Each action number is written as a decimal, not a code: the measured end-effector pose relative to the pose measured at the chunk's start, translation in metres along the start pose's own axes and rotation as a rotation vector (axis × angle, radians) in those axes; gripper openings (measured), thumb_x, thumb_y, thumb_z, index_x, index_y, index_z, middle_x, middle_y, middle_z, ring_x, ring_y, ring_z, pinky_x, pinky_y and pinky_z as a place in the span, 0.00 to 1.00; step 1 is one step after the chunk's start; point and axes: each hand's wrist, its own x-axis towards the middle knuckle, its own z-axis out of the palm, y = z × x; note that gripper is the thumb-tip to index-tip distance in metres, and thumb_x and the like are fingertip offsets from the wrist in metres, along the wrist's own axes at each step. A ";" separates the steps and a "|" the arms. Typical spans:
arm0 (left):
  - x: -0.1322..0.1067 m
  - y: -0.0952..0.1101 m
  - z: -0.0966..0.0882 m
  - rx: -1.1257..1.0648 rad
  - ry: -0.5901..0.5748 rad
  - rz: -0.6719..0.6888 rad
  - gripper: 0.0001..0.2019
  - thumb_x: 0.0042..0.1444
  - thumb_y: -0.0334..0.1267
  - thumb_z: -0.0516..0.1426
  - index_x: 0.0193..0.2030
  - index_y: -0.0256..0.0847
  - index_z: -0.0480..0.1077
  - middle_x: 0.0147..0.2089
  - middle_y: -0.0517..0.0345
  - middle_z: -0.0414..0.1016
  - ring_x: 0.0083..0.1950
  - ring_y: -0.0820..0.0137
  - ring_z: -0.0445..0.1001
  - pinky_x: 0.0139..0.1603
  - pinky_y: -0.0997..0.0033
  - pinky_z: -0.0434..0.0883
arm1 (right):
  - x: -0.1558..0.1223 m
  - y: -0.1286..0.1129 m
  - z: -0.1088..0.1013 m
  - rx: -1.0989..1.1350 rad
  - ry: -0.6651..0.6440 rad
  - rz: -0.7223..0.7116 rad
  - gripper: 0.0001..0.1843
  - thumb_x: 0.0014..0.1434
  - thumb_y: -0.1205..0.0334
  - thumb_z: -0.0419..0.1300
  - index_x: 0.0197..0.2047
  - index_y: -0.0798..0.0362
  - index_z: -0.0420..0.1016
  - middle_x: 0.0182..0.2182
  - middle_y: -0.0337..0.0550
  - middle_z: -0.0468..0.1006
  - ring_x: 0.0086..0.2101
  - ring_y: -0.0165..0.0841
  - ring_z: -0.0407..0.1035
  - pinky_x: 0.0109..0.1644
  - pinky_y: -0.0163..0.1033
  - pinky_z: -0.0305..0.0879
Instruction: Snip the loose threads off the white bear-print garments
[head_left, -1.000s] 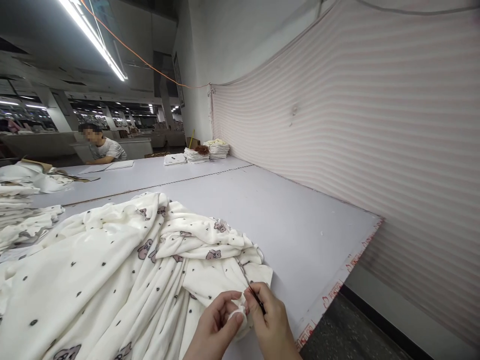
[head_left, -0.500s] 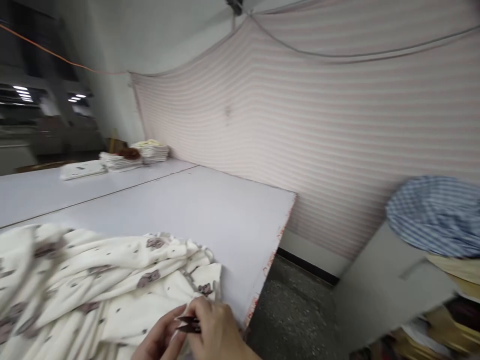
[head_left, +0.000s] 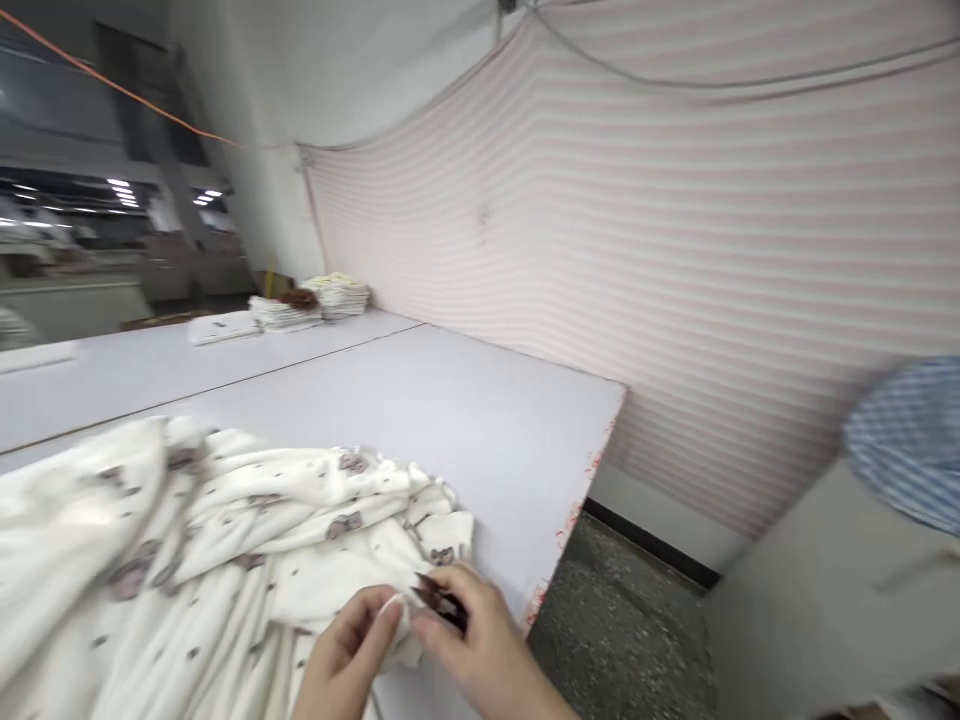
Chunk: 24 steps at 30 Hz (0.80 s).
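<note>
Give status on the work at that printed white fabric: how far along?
Done: folded stacks sit at the far end of the table; whether they belong to this job is unclear. In hand: the left hand pinches an edge of the printed fabric while the right hand holds small dark snips against it. Left: most of the fabric lies bunched and unfolded, so probably early.

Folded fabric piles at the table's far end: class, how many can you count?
3: a flat pile leftmost, a middle pile with something brown on top, a taller pile nearest the wall. Blur may hide more.
</note>
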 end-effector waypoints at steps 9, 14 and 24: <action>0.008 -0.027 -0.009 0.054 -0.070 0.084 0.17 0.52 0.53 0.60 0.35 0.39 0.70 0.27 0.62 0.66 0.30 0.73 0.62 0.31 0.76 0.60 | 0.000 -0.004 -0.003 0.008 -0.094 -0.032 0.10 0.60 0.60 0.57 0.39 0.49 0.80 0.34 0.42 0.80 0.37 0.36 0.73 0.40 0.35 0.65; 0.007 -0.027 -0.013 0.137 -0.096 0.101 0.18 0.53 0.54 0.58 0.34 0.39 0.69 0.26 0.63 0.62 0.29 0.73 0.59 0.30 0.76 0.58 | 0.005 -0.001 0.000 0.021 -0.085 -0.011 0.10 0.61 0.59 0.57 0.35 0.51 0.79 0.31 0.41 0.79 0.34 0.35 0.72 0.38 0.35 0.65; 0.000 0.003 -0.014 0.123 0.013 0.002 0.20 0.46 0.53 0.62 0.41 0.41 0.74 0.34 0.56 0.78 0.40 0.63 0.73 0.41 0.69 0.69 | -0.006 0.006 -0.003 -0.049 -0.088 -0.038 0.13 0.59 0.61 0.57 0.48 0.49 0.74 0.40 0.44 0.76 0.40 0.37 0.72 0.45 0.38 0.68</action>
